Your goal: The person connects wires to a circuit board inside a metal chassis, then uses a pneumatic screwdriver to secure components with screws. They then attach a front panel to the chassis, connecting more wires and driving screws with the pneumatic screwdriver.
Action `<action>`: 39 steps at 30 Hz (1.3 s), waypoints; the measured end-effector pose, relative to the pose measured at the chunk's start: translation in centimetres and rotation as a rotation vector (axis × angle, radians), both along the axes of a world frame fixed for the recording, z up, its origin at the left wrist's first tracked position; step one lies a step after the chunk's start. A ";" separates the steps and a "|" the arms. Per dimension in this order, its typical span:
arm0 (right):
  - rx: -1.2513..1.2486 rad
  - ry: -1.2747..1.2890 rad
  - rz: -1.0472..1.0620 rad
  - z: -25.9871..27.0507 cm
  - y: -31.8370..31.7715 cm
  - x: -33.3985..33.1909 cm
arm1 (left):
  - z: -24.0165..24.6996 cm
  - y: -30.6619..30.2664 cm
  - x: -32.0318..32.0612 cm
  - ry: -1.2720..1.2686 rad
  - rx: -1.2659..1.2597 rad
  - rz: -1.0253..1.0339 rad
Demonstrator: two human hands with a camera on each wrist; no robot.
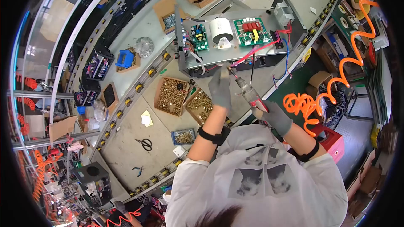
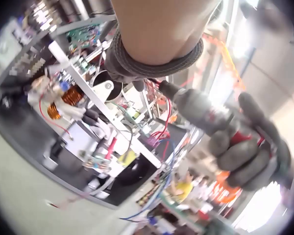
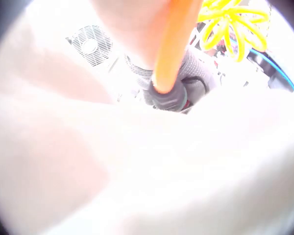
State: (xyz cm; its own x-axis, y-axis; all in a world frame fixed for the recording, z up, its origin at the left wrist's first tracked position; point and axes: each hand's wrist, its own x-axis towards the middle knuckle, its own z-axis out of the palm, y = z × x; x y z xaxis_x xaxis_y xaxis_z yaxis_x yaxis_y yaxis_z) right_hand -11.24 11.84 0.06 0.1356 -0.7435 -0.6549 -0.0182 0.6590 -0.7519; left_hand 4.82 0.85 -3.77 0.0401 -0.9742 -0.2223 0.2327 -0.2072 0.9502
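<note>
My gloved right hand (image 1: 275, 117) grips an air screwdriver (image 1: 248, 90) with a grey body and red parts, its bit angled toward the near edge of an electronics chassis (image 1: 231, 59). In the right wrist view an orange hose (image 3: 174, 44) runs into the tool's rear end. My gloved left hand (image 1: 221, 88) has its fingertips right at the bit's tip, beside the chassis edge; I cannot tell what they pinch. On the chassis sit a white cylindrical capacitor (image 1: 221, 29), a green board with red parts (image 1: 253, 31) and a smaller green board (image 1: 199, 37). Pink and red wires (image 1: 252, 54) hang near the bit.
Left of my left hand stand two cardboard boxes of brass-coloured fasteners, one larger (image 1: 171, 96) and one smaller (image 1: 200, 106), and a blue tray (image 1: 183, 136) of small hardware. Scissors (image 1: 145, 144) and pliers (image 1: 138, 170) lie farther left. A coiled orange hose (image 1: 301, 105) hangs at right.
</note>
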 end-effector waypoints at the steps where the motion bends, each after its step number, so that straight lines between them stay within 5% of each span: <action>1: -0.021 -0.046 -0.033 -0.8 -0.7 0.4 | -1.2 -1.6 -0.3 0.164 0.032 0.030; 8: -0.136 -0.090 -0.180 -5.6 -5.9 3.3 | -3.4 -10.1 -0.3 0.507 0.370 -0.151; 11: -0.114 -0.116 -0.305 -5.7 -6.5 3.9 | -0.5 -9.6 -1.1 -0.234 0.204 -0.032; 12: -0.123 -0.105 -0.299 -5.3 -6.6 3.8 | -1.4 -9.8 -0.8 -0.238 0.205 -0.035; 14: -0.128 -0.096 -0.297 -4.7 -6.9 3.8 | -4.0 -10.3 0.2 -0.728 -0.332 0.155; 16: -0.146 -0.061 -0.264 -4.4 -7.0 3.8 | -2.3 -10.6 0.6 -0.595 -0.328 0.155; 19: -0.143 -0.056 -0.257 -4.8 -7.1 4.1 | 2.2 -11.7 0.9 -0.777 -0.243 0.088; 21: -0.134 -0.084 -0.264 -4.9 -7.0 4.3 | 4.5 -13.0 0.9 -0.984 -0.249 -0.236; 25: -0.135 -0.167 -0.276 -5.3 -7.0 4.8 | 5.8 -16.1 -0.3 -1.243 -0.321 -0.541; 32: -0.069 -0.226 -0.398 -5.2 -7.3 7.5 | 4.7 -19.3 -1.5 -1.478 -0.401 -0.728; 34: 0.049 -0.447 -0.488 -4.8 -7.8 7.5 | 5.7 -18.8 -2.2 -1.609 -0.340 -0.799; 39: 0.112 -0.438 -0.479 -3.8 -8.6 7.4 | 5.5 -18.9 -2.1 -1.531 -0.387 -0.752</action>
